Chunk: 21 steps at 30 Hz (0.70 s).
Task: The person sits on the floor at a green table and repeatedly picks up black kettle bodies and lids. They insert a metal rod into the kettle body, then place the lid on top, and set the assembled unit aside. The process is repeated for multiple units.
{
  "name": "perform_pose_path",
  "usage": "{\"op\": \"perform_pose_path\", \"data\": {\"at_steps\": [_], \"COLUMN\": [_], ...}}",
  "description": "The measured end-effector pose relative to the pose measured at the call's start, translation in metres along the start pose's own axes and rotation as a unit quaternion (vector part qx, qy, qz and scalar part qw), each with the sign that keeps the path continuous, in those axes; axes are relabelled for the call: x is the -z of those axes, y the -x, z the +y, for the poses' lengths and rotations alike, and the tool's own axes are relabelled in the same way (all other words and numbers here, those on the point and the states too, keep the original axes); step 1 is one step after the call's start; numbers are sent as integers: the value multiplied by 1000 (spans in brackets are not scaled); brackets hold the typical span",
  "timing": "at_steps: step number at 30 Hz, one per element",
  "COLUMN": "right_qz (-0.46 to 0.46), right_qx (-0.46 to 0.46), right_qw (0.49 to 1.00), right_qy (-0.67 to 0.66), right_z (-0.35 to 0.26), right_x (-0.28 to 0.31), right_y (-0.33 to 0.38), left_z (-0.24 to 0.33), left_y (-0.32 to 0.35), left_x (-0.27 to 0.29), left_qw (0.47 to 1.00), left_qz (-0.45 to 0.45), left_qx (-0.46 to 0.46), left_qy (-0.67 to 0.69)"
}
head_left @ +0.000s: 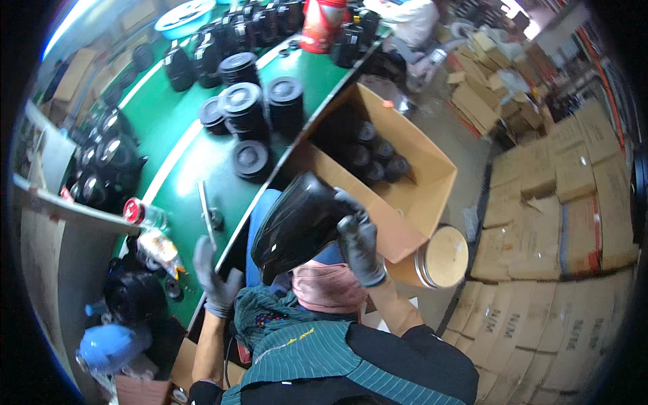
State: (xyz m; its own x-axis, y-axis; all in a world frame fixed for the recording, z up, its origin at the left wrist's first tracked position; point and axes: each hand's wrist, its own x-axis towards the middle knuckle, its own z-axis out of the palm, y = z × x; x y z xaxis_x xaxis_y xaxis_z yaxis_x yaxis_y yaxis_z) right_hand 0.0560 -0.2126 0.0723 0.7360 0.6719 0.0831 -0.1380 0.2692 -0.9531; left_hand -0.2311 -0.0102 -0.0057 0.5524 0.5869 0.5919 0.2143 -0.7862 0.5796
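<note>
The right hand (359, 248), in a dark grey knit glove, is clamped on the upper end of a glossy black rounded plastic jug body (297, 226), fingers curled over its edge; the jug body is held tilted in the air above the person's lap, just in front of an open brown cardboard box (412, 196) that holds several dark round-topped containers (378, 156). The left hand (214, 280), in a lighter grey glove, rests with fingers spread apart on the near edge of the long green worktable (169, 128), gripping nothing. On that table stand stacks of black round ribbed lids (244, 108), with more black jug bodies (101, 169) along its far left side. A round tan drum (442, 258) lies beside the box, and flat stacks of brown cartons (560, 202) fill the floor on the right
</note>
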Motion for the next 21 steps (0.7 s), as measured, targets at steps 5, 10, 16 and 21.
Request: {"op": "perform_pose_path", "data": {"at_steps": [5, 10, 16, 21], "right_qz": [-71, -110, -192, -296], "right_qx": [-224, -337, -456, -377], "right_qw": [946, 893, 808, 682], "right_qy": [-224, -277, -320, -552], "right_z": [45, 63, 94, 142], "right_x": [-34, -74, -26, 8], "right_y": [-31, -48, -77, -69], "left_z": [16, 2, -60, -191], "left_y": [-3, -62, -215, -347], "left_x": [-16, -2, 27, 8], "left_qw": [986, 990, 981, 959], "left_qz": [-8, 90, 125, 66], "left_qx": [-165, -98, 33, -5], "left_qy": [-20, 38, -145, -274]}}
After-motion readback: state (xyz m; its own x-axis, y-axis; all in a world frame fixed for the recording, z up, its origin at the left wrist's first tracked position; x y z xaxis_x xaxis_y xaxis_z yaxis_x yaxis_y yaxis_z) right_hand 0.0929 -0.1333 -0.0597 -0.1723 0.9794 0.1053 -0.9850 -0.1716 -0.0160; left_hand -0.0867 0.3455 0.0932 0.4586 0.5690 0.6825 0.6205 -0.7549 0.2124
